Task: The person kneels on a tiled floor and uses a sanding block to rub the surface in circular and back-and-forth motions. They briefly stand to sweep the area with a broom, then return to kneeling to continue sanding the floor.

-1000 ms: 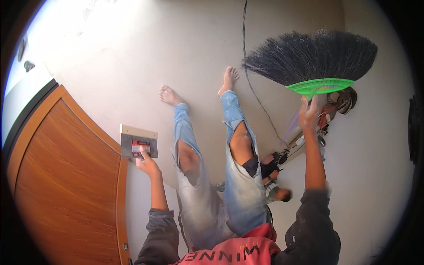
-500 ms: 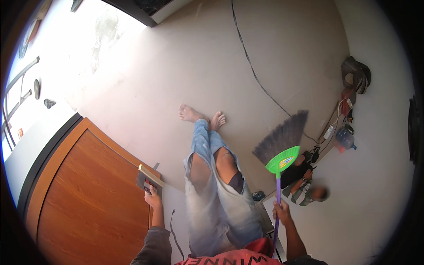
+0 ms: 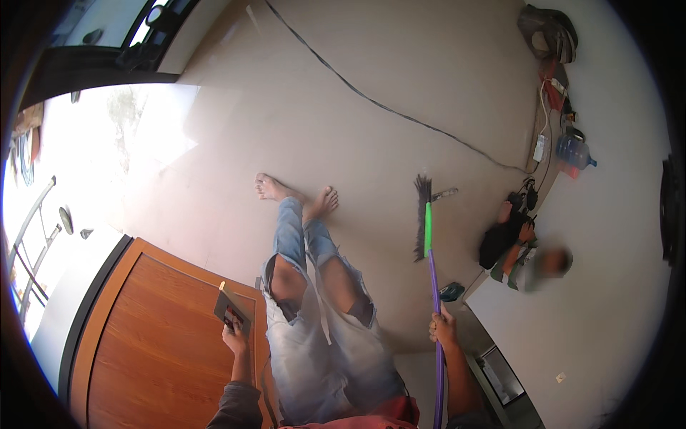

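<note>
My left hand point(image 3: 236, 336), at the lower left, grips a flat wide putty knife point(image 3: 233, 309) with a grey blade and pale strip, held beside the wooden door. My right hand point(image 3: 444, 327) is closed round the purple handle point(image 3: 434, 275) of a broom. The broom's black bristles and green head point(image 3: 427, 227) are seen edge-on over the beige floor, right of my bare feet point(image 3: 279, 189). My legs in torn jeans point(image 3: 321, 343) stretch up between my two hands.
A person point(image 3: 514, 254) is by the right wall point(image 3: 600, 322), near cables, a power strip point(image 3: 542, 146), a water jug point(image 3: 573, 151) and bags point(image 3: 547, 36). A long cable point(image 3: 400, 114) crosses the floor point(image 3: 321, 136). The wooden door point(image 3: 143, 343) fills the lower left, beside a bright doorway.
The broom has dropped from high on the right to lower, its head now turned edge-on. The putty knife is lower. The view has swung, bringing a dark window frame in at upper left.
</note>
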Demonstrator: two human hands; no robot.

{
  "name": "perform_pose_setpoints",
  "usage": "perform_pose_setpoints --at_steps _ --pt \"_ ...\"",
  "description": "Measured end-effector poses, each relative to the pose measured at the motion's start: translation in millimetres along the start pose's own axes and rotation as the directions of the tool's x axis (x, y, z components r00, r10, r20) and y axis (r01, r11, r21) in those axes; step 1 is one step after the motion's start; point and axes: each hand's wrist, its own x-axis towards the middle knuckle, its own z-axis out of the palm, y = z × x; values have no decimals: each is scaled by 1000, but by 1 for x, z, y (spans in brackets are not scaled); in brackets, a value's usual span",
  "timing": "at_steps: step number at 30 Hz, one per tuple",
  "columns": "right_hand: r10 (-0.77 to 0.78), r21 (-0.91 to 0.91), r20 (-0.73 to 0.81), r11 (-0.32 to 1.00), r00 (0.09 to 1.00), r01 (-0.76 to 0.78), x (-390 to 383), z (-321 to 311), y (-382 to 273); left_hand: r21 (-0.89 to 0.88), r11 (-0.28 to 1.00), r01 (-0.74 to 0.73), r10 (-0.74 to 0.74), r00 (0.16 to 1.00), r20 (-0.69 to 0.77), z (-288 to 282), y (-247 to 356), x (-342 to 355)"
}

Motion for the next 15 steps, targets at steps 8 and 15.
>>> perform_pose_setpoints --at_steps 8,15 --pt "-134 -76 -155 989 979 124 297 -79 -98 189 965 -184 147 970 193 1 56 47" --pt "-547 -521 255 617 798 590 128 70 -65 300 900 -316 289 948 132 -14 100 30"
